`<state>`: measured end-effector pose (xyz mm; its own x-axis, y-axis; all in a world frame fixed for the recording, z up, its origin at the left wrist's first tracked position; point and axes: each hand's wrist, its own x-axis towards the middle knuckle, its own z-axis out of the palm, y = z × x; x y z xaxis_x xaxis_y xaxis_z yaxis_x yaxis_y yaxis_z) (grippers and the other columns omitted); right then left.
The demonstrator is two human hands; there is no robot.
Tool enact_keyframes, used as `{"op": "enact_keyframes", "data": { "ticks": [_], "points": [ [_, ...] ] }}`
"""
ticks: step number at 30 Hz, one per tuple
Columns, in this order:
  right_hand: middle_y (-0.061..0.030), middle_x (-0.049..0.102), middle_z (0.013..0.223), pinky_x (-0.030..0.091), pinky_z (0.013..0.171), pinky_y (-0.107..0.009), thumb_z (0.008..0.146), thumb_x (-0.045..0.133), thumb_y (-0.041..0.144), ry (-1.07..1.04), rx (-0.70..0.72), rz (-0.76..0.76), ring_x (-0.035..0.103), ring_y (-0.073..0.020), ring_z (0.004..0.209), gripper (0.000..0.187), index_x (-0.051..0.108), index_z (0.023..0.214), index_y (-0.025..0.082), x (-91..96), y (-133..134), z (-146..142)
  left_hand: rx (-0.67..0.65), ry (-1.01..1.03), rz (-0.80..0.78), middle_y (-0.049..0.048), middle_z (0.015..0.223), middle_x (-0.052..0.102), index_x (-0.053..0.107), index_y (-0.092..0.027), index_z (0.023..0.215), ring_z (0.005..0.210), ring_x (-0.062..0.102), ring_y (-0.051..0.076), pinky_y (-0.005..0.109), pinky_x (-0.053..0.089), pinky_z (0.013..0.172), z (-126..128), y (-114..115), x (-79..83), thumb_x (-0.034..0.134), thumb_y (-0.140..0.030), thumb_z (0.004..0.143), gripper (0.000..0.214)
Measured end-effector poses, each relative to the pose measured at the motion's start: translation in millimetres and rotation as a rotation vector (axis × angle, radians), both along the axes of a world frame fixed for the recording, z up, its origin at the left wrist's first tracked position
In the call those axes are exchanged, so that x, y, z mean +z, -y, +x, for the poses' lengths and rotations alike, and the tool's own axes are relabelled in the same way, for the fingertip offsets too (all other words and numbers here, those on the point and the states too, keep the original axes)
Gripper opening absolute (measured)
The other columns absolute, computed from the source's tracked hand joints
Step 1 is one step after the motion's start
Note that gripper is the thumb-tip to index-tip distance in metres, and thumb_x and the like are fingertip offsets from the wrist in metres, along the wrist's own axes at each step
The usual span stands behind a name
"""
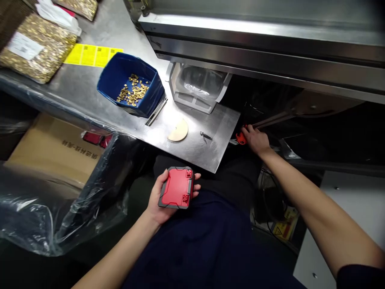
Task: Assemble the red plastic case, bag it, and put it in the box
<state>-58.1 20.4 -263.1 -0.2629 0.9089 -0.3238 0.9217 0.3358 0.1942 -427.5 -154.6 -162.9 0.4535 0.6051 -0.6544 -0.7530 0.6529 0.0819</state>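
My left hand [159,196] is closed around a flat red and black plastic case [178,186], held level in front of my body. Its thumb lies along one edge and the fingertips come up at the opposite edge. Off the right end of the steel table, my right hand [257,140] has its fingers closed on an orange utility knife [241,137]. A short stretch of metal blade points left from it, toward the table edge. On the tabletop lie a nail clipper [206,136] and a pale, partly round disc [178,131].
A blue bin [105,78] holds many small brass pieces. Beside it stands a grey tray [192,103] with a clear plastic bag. Steel machine beams [255,56] overhang the table. At left is a plastic-lined carton [51,148] with red cases, below bags of brass parts [45,40].
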Motion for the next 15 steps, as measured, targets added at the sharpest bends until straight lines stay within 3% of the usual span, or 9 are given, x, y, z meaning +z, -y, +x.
{"op": "enact_keyframes", "data": {
  "ticks": [3,6,11,15],
  "points": [
    [-0.0175,0.057,0.126,0.038,0.066,-0.033,0.104,0.027,0.015,-0.038,-0.061,0.026,0.057,-0.0276,0.096,0.043,0.056,0.137,0.019,-16.9,-1,2,-0.013,-0.069,0.089,0.026,0.143,0.061,0.055,-0.011,0.141,0.112,0.072,0.039,0.049,0.055,0.1,3,1,3.8,0.055,-0.051,0.099,0.057],
    [-0.0193,0.054,0.129,0.042,0.067,-0.033,0.103,0.03,0.016,-0.098,-0.143,0.058,0.058,-0.0298,0.103,0.047,0.047,0.147,0.019,-20.7,11,2,-0.029,-0.122,0.138,0.0264,0.144,0.06,0.049,-0.012,0.147,0.116,0.07,0.04,0.05,0.053,0.102,6,0,3.5,0.055,-0.046,0.099,0.059],
    [-0.0212,0.049,0.137,0.049,0.069,-0.033,0.095,0.044,0.015,-0.257,-0.332,0.07,0.062,-0.0305,0.106,0.061,0.036,0.155,0.017,-13.3,30,1,-0.058,-0.135,0.118,0.0246,0.143,0.061,0.048,-0.013,0.147,0.12,0.068,0.038,0.048,0.052,0.104,11,-4,-3.4,0.054,-0.045,0.099,0.059],
    [-0.0283,0.046,0.14,0.052,0.079,-0.042,0.095,0.044,0.02,-0.396,-0.564,0.085,0.064,-0.0346,0.108,0.061,0.033,0.154,0.009,3.6,41,-1,-0.07,-0.165,0.088,0.0205,0.142,0.064,0.053,-0.015,0.145,0.121,0.067,0.035,0.045,0.053,0.103,14,-7,-5.5,0.055,-0.045,0.099,0.055]
  ]
}}
